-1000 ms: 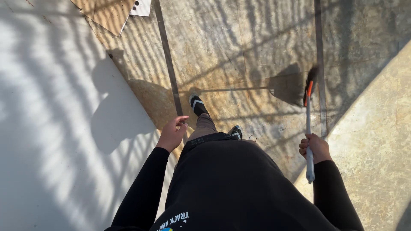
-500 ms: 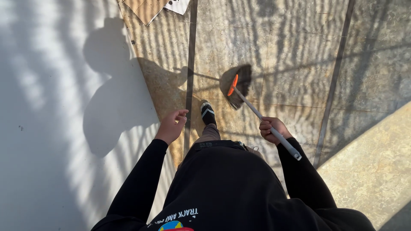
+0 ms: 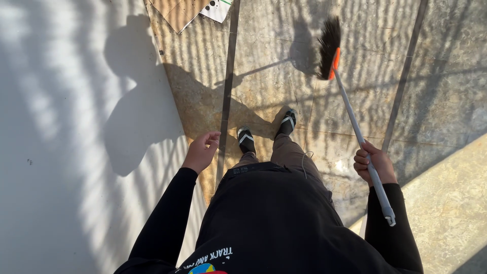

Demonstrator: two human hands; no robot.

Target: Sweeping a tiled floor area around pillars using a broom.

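Right hand: your right hand point(image 3: 374, 163) is clenched around the broom handle point(image 3: 355, 128), fingers wrapped over the pale grey shaft, knuckles turned toward the floor ahead.

Handle below the grip: a short length of the shaft runs back past your wrist and ends in a grey cap point(image 3: 389, 218) beside your black sleeve point(image 3: 385, 223).

Handle above the grip: the shaft slants up and to the left from your fist, well clear of your legs.

Broom head: the dark bristles point(image 3: 328, 46) sit at the far end of the shaft from your grip, joined to it by an orange collar point(image 3: 334, 62); the bristles point away from you. Whether they touch the floor cannot be told.

Left hand: your left hand point(image 3: 202, 151) is released and holds nothing; the fingers are loosely curled, the hand hanging at your side, well apart from the broom.

Feet: two black sandals with white straps point(image 3: 245, 139) stand between your two hands, nearer the free hand than the gripping one.

Floor: mottled stone tiles point(image 3: 274, 76) with dark joints lie under the broom; a pale smooth surface point(image 3: 66, 152) lies beyond your free hand, carrying your shadow.

Far corner: a cardboard piece point(image 3: 178, 11) and a white card point(image 3: 217, 9) lie well ahead of the free hand.
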